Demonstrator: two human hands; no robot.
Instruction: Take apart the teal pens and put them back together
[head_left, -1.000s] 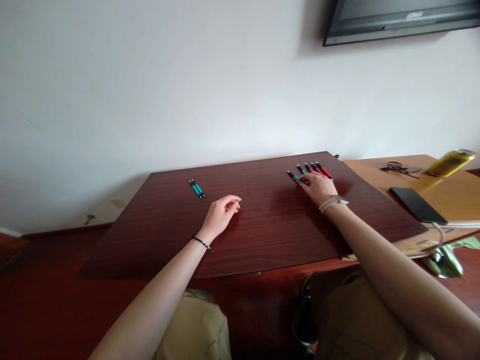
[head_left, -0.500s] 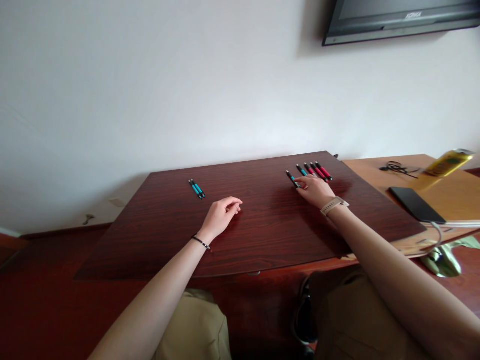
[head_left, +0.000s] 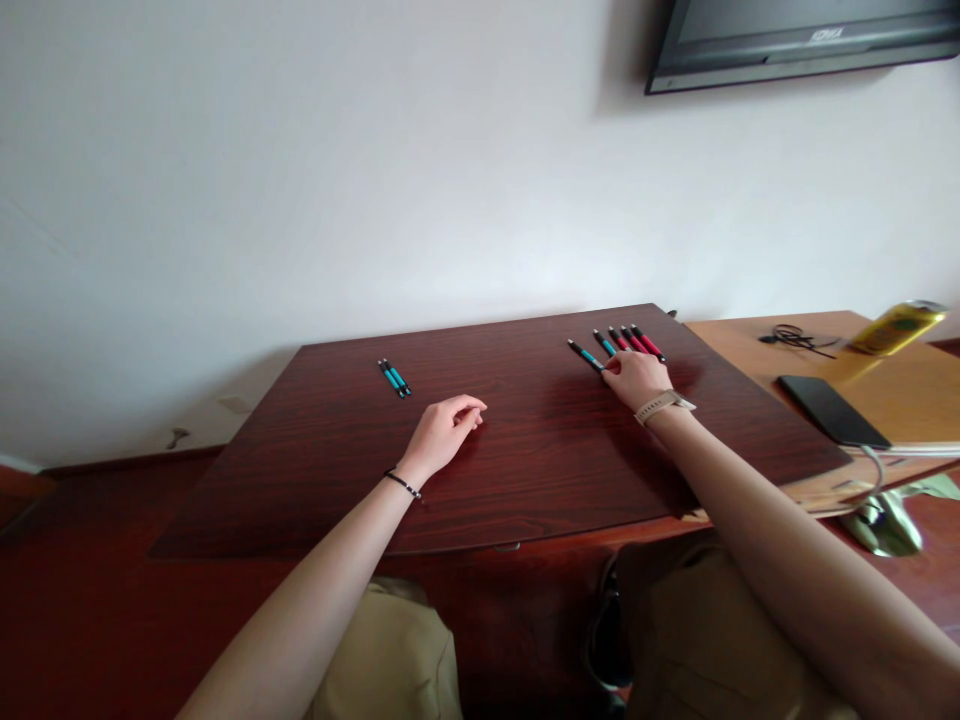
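Observation:
My right hand [head_left: 637, 380], with a pale watch at its wrist, pinches the near end of a teal and black pen [head_left: 586, 355], whose far tip points to the back left. Just beyond the fingers lies another teal pen [head_left: 603, 341], and beside it several red pens [head_left: 649, 344] in a slanted row, partly covered by the hand. My left hand [head_left: 442, 435] rests on the dark table with its fingers loosely curled together and nothing visible in them. Two teal pens [head_left: 394, 378] lie side by side to its far left.
The dark wood table [head_left: 495, 490] stands against a white wall. On a lighter table [head_left: 915, 390] at the right are a black phone [head_left: 834, 410], a coiled cable [head_left: 796, 338] and a yellow can [head_left: 898, 328]. A screen [head_left: 810, 45] hangs above.
My right hand has shifted slightly right, its fingers now at the pen's near end. More of the teal pen shows, turned to a flatter slant. The left hand stays put.

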